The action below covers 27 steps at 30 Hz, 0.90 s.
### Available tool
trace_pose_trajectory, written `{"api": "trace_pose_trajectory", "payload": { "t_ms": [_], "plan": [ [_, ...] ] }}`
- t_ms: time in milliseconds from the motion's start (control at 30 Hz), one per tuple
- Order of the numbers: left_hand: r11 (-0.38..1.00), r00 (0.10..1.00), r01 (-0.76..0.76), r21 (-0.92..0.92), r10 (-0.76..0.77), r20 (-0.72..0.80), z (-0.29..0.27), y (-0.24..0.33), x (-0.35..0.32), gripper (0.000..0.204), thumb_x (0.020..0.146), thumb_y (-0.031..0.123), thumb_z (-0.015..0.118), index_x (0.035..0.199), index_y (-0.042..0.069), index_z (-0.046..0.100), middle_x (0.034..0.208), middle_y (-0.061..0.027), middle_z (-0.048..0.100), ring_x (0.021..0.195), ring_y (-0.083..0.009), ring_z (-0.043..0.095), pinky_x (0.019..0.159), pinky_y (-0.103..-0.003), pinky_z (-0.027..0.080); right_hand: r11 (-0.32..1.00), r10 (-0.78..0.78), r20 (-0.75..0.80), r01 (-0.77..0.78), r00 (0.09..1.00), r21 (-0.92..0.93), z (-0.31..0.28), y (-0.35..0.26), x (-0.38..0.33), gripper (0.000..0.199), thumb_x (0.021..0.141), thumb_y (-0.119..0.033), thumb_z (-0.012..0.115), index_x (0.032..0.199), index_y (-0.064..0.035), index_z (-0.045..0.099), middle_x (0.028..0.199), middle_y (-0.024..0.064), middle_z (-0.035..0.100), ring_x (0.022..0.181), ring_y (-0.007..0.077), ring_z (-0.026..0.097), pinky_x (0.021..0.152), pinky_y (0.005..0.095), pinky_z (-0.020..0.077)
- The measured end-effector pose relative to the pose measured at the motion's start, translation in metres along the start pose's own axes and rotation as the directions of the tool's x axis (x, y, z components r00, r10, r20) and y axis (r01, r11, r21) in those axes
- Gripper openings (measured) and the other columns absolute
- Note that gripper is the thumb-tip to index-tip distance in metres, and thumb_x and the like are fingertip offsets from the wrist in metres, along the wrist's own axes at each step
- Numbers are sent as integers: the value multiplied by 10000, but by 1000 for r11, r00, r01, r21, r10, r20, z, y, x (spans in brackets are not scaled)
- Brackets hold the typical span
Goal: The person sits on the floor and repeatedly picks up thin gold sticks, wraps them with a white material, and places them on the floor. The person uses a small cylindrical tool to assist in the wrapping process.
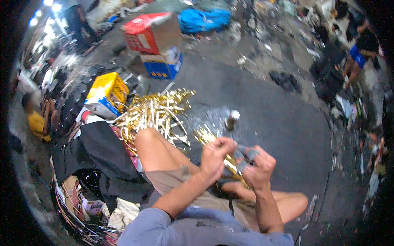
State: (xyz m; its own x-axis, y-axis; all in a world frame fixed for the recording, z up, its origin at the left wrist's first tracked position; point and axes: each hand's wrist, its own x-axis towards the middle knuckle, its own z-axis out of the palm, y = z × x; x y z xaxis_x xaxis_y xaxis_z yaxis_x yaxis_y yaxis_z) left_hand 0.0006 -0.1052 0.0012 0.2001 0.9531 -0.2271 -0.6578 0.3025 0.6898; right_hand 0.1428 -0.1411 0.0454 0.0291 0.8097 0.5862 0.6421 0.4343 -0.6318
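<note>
My left hand is closed in a pinch, its fingertips turned toward my right hand. Curled into a fist, my right hand has a thin grey strip at its fingers. That strip runs across the small gap to my left fingertips; blur hides whether it is cloth or tape. Shiny gold foil strips lie beneath both hands, over my crossed legs. A larger heap of gold and white foil strips spreads past my left knee. Just beyond my hands stands a small dark bottle with a pale top.
A yellow and blue box stands left of the foil heap. Behind it, a red box rests on a blue and white one. A blue bundle lies farther back. Other people sit at far left and far right.
</note>
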Motion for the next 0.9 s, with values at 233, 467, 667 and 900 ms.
{"api": "trace_pose_trajectory", "payload": {
  "t_ms": [233, 467, 667, 900],
  "plan": [
    [997, 998, -63, 45, 63, -10, 0, 38, 38, 23, 903, 26, 697, 896, 4, 697, 783, -67, 686, 655, -130, 629, 636, -264, 515, 998, -5, 70, 0, 998, 69, -19, 7, -29, 241, 648, -126, 833, 810, -20, 689, 691, 100, 597, 560, 250, 577, 506, 358, 436],
    [986, 971, -41, 159, 77, -228, -38, 61, 110, 103, 896, 94, 723, 873, 1, 686, 767, -49, 657, 618, -120, 575, 568, -236, 461, 991, 127, 126, -130, 984, 11, -35, 14, -76, 281, 650, -117, 819, 903, -33, 731, 713, 112, 636, 606, 275, 633, 539, 381, 489],
    [967, 907, 27, 255, 83, -413, -121, 56, 194, 111, 891, 129, 741, 874, 32, 690, 703, -29, 625, 540, -102, 550, 467, -211, 400, 924, 381, 174, -380, 908, -40, -66, 17, -131, 175, 676, -76, 792, 821, -17, 714, 687, 110, 632, 603, 241, 617, 557, 356, 467],
    [964, 803, 157, 217, 3, -596, -173, 0, 230, 172, 855, 59, 750, 764, 27, 608, 643, -45, 598, 426, -105, 480, 365, -244, 312, 822, 570, 236, -551, 787, -143, -105, 19, -184, 142, 715, -45, 756, 821, 11, 680, 698, 107, 631, 617, 219, 598, 587, 345, 462]
  ]
}}
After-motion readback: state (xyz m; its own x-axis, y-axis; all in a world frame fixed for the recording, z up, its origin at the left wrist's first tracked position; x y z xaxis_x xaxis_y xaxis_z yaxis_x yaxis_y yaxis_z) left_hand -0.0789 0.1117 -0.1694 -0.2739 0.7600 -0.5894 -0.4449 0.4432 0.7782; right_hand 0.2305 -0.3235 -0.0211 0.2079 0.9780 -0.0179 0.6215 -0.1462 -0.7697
